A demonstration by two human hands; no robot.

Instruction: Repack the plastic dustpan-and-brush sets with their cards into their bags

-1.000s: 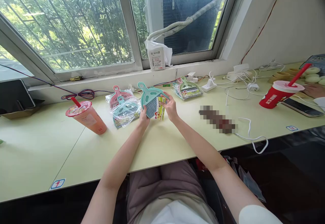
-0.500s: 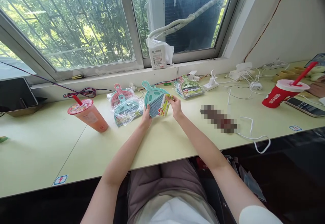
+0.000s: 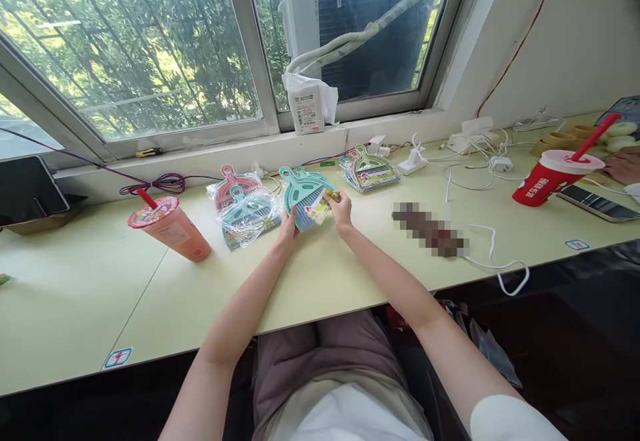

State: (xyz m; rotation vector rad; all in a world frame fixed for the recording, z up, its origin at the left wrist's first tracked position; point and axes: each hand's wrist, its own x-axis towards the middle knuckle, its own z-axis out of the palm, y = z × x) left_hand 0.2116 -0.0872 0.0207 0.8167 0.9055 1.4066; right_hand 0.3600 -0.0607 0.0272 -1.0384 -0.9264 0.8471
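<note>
My left hand (image 3: pixel 289 224) grips the lower left edge of a teal dustpan and brush set (image 3: pixel 305 191), tilted with its handles toward the window. At the set's right side, my right hand (image 3: pixel 340 208) pinches a yellow-green and white label card (image 3: pixel 319 208) that lies across the grey bristles. Left of my hands lie a teal set in clear plastic wrap (image 3: pixel 245 211) and a pink dustpan (image 3: pixel 235 178) behind it. Green dustpan and brush sets (image 3: pixel 370 169) rest on the table to the right.
A cup of orange drink (image 3: pixel 175 228) stands at left, a red cup (image 3: pixel 553 178) at right near a phone (image 3: pixel 597 202). White cables and adapters (image 3: pixel 473 138) lie along the wall. Another person's hand (image 3: pixel 623 164) shows at the right edge. A tissue pack (image 3: pixel 306 108) sits on the sill.
My right hand has shifted slightly down and left, and the label card now tilts across the bristles. My left hand keeps hold of the set. The whole view has shifted slightly.
</note>
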